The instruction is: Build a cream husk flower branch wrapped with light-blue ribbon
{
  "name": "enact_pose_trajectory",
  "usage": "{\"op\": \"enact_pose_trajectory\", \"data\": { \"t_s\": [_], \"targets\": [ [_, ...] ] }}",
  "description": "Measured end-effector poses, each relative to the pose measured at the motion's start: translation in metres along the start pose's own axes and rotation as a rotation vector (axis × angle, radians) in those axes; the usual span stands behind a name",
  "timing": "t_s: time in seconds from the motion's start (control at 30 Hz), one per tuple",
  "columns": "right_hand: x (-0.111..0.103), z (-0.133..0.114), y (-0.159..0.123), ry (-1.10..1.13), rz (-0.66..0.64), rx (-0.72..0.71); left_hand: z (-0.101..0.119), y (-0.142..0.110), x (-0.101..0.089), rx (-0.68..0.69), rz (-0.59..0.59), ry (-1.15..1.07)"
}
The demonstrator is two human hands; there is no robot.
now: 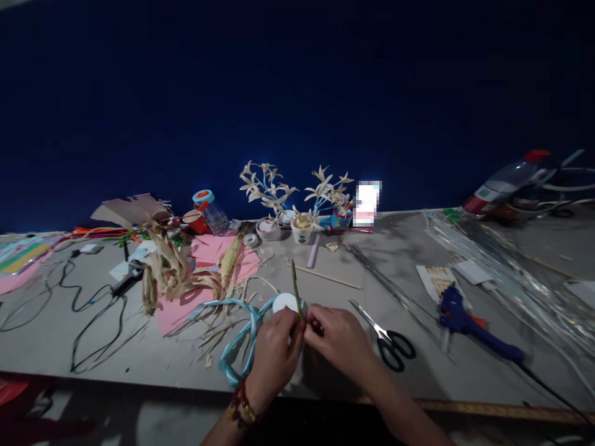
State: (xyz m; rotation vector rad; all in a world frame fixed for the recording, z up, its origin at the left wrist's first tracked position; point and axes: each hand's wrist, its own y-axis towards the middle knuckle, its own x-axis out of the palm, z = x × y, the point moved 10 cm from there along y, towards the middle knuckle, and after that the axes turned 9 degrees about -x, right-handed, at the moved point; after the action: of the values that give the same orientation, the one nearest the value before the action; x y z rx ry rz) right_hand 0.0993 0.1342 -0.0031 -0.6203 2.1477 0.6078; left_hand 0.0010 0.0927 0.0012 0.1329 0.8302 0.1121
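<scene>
My left hand (277, 347) is closed round the lower part of a thin greenish-brown stick (296, 288), which points up and away from me. Beside it, my right hand (339, 334) is pinched at the stick's lower end; the fingertips hide exactly what they grip. A roll of light blue ribbon (283, 302) lies just behind the left hand, its loose blue ribbon (229, 365) looping out to the left. To the right of my right hand are scissors (388, 341) with black handles, blades slightly parted.
Dried corn husks (171, 266) lie over pink paper (174, 313) at left, near black cables (74, 334). White husk-like flowers (320, 186) stand in a small cup (302, 232) at the back. A blue glue gun (478, 331), wires (385, 279) and clear plastic wrap (525, 303) occupy the right.
</scene>
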Motion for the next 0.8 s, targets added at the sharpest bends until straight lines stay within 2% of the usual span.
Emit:
{"op": "enact_pose_trajectory", "data": {
  "t_s": [0.17, 0.43, 0.5, 0.67, 0.8],
  "targets": [
    [-0.001, -0.003, 0.000, 0.053, 0.021, -0.016, 0.003, -0.002, -0.006, 0.013, 0.044, -0.005],
    [0.001, -0.001, 0.001, 0.119, 0.002, 0.003, -0.001, -0.004, -0.005, 0.009, 0.014, -0.001],
    [0.000, 0.004, 0.000, 0.209, -0.028, 0.036, -0.002, -0.004, -0.004, 0.000, -0.001, -0.037],
    [0.006, 0.014, -0.003, 0.593, -0.138, 0.149, -0.006, -0.002, 0.000, -0.053, -0.106, -0.217],
    [0.012, 0.018, -0.004, 0.726, -0.171, 0.159, -0.007, 0.000, -0.001, -0.095, -0.132, -0.256]
  ]
}}
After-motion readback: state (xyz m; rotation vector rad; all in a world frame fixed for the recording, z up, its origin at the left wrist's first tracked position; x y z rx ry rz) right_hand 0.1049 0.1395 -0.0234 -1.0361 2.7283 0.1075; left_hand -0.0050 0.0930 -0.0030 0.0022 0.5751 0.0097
